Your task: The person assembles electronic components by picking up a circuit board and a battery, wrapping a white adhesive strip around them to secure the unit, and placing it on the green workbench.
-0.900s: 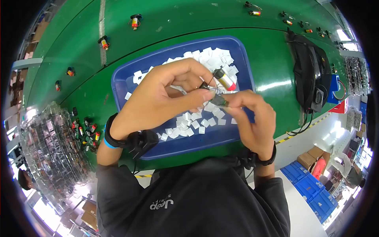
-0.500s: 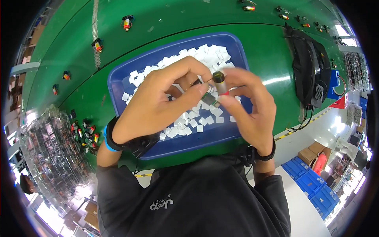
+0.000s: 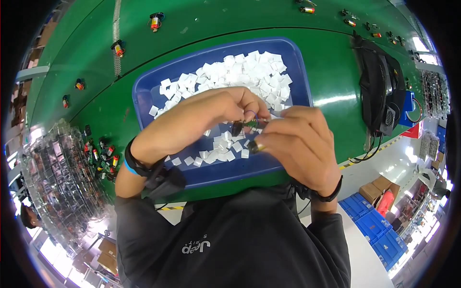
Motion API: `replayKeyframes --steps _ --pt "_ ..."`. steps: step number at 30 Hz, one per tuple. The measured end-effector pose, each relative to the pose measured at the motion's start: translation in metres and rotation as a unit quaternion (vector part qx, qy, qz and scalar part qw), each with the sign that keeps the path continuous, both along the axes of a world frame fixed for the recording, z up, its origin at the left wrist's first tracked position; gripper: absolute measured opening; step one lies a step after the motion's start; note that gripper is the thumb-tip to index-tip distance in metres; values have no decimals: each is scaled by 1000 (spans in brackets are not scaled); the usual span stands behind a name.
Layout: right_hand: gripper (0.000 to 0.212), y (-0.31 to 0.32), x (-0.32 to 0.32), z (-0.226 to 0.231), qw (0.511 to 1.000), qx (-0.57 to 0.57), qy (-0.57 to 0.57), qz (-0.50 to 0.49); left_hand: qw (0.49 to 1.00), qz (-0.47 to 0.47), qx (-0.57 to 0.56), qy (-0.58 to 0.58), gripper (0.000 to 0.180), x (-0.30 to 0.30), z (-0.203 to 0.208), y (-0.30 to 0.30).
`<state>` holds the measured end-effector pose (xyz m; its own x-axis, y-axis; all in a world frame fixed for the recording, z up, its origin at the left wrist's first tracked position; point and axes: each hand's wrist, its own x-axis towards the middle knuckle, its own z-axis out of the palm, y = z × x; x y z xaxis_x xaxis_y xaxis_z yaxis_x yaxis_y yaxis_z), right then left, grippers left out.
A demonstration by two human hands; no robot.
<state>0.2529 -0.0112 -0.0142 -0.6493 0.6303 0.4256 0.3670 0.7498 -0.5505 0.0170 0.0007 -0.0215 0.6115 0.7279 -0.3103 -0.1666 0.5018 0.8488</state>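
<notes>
Above a blue bin (image 3: 307, 91) full of small white square pieces (image 3: 235, 69), both my hands work close together on one wired assembly. My left hand (image 3: 211, 110) is closed, fingertips pinching a small green circuit board (image 3: 250, 123) with a thin wire loop. A small black part (image 3: 237, 127) hangs beneath those fingers. My right hand (image 3: 307, 144) is closed around a small cylindrical battery (image 3: 256, 146); only its dark and gold end shows, pointing left. The fingers hide most of the battery and the wires' joints.
Several battery-and-board assemblies (image 3: 155, 21) lie across the green table (image 3: 331, 62). More are heaped (image 3: 102, 156) beside stacked clear plastic trays (image 3: 62, 182) at left. A black bag (image 3: 382, 86) lies at right. Blue crates (image 3: 370, 225) stand on the floor.
The battery has tipped from upright to pointing left and lower. My right hand has turned over it with its back up, and my left hand has rolled, its fingers curling over the board.
</notes>
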Motion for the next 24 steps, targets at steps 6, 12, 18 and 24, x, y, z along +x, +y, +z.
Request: replayKeyframes --steps 6,12,18,24 --pt "29 -1 -2 2 994 65 66 -59 997 56 29 48 22 14 27 -14" --pt "26 0 1 4 984 135 85 -77 997 46 24 61 33 18 28 -20" --pt "30 2 3 1 981 164 38 -100 976 22 79 201 38 20 32 -19" --pt "34 1 5 -3 975 179 23 -133 961 6 140 237 48 22 33 -17"
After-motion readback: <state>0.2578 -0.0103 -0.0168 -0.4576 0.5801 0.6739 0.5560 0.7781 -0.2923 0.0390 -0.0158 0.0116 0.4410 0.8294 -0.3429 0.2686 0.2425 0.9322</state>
